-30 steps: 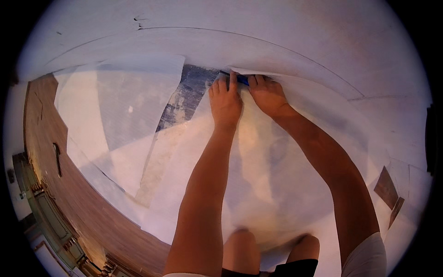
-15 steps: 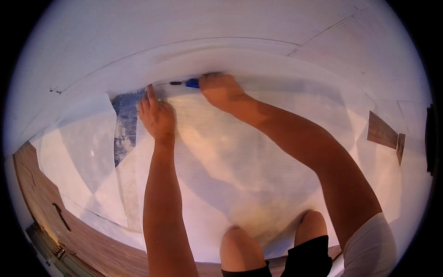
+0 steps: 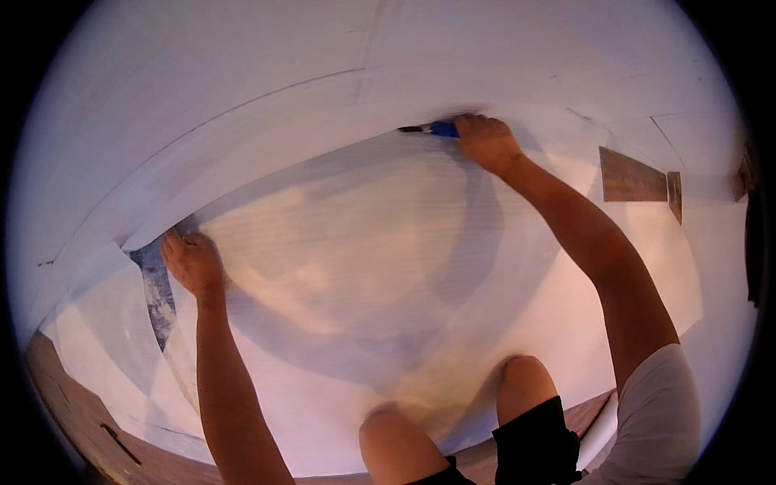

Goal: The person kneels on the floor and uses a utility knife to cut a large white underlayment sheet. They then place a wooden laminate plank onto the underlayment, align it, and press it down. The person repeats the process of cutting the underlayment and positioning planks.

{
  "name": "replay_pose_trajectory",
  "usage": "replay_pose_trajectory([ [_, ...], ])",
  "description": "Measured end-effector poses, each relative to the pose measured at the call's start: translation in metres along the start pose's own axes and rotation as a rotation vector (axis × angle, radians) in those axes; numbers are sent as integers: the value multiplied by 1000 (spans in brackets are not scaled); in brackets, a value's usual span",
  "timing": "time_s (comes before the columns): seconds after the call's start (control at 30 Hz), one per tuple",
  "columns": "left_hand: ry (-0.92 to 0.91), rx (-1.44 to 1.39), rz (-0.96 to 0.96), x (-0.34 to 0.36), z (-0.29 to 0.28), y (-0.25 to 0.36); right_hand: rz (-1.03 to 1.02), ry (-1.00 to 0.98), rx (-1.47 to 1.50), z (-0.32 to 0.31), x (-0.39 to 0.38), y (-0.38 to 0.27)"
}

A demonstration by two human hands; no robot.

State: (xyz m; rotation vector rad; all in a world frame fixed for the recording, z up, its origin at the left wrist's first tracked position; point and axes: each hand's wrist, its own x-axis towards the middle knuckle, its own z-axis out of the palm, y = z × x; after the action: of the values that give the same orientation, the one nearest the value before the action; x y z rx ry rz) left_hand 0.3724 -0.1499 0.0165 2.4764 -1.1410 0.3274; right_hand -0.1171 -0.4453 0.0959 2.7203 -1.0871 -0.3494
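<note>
A pale sheet (image 3: 323,259) with a faint pattern lies on the floor under my knees, and its far edge meets the white wall (image 3: 267,121). My left hand (image 3: 192,265) rests at that edge on the left with its fingers stretched out, beside a dark, worn patch (image 3: 155,283). Farther right along the same edge, my right hand (image 3: 489,144) is closed round a blue-handled utility knife (image 3: 443,129). Its dark, narrow front end points left along the join. Whether the tip touches the sheet cannot be made out.
At the right, a brown wood-look piece of floor (image 3: 634,176) shows through a gap in the sheet. More brown wood-look floor (image 3: 69,392) runs along the lower left. My bare knees (image 3: 525,388) are on the sheet near the lower edge.
My right hand has slid right along the wall edge with the knife, widening the space between my hands. The left hand stays by the dark patch, while the whole view has shifted.
</note>
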Motion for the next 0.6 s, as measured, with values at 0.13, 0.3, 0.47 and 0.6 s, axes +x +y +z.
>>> replay_pose_trajectory([
  [0.13,20,5,69,3,5,7,22,-47,-18,29,-22,58],
  [0.3,-48,-4,-70,-3,8,30,-12,-119,84,15,-10,46],
  [0.47,-295,-311,702,-62,50,235,-109,-110,187,14,-6,48],
  [0.6,-217,-507,576,-55,60,369,-104,-33,189,20,-7,51],
])
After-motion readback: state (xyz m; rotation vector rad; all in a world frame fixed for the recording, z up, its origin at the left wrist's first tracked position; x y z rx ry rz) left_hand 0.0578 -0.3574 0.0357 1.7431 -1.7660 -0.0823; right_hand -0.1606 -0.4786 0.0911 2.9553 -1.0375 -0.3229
